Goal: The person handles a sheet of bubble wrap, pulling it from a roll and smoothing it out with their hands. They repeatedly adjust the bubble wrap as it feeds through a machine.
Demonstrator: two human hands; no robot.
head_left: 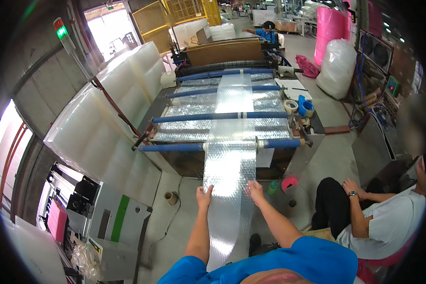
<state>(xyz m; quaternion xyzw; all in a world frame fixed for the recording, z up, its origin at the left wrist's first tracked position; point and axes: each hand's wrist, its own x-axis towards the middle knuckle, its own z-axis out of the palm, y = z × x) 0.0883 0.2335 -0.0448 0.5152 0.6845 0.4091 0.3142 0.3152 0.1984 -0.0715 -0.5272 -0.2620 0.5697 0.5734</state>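
A long clear strip of bubble wrap (229, 170) comes off the machine's rollers and hangs down towards me. My left hand (204, 196) is closed on its left edge, the thumb on top. At the same height, my right hand (255, 192) pinches the right edge; some of its fingers are hidden behind the film. Between my hands the strip is shiny and spread flat, and below them it drops past my body. Just beyond my hands it passes over the front blue roller (284, 143).
Large wrapped white rolls (104, 94) line the left side. Tape rolls (291, 106) lie on the machine's right corner. A seated person (378, 213) in a white shirt is close on my right. A grey cabinet (118, 222) stands at left, and a cardboard core (171, 198) on the floor.
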